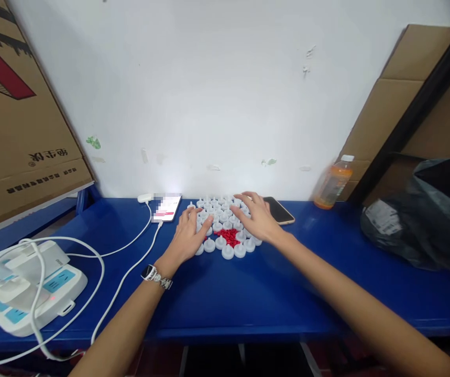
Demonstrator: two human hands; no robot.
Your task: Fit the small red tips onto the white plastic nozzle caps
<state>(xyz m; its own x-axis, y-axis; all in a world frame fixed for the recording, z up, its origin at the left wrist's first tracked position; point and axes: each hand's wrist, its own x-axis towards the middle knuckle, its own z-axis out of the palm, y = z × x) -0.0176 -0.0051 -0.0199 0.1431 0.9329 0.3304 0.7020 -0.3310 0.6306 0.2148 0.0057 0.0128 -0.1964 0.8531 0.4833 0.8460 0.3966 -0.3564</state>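
Handle the white caps [228, 252] with light fingertips, since their upright stems look easy to knock, and nudge from the sides so that the small red pieces [230, 237] between them don't scatter. Your left hand [189, 234] lies over the cluster's left edge and your right hand [259, 220] over its upper right; on both, thumb and fingers are moderately parted, but whether either pinches a cap, you can't tell from here. The caps sit at the centre of the frame on the blue table [217, 303]: round, pale, slightly translucent, crowded together, most with the stem pointing up.
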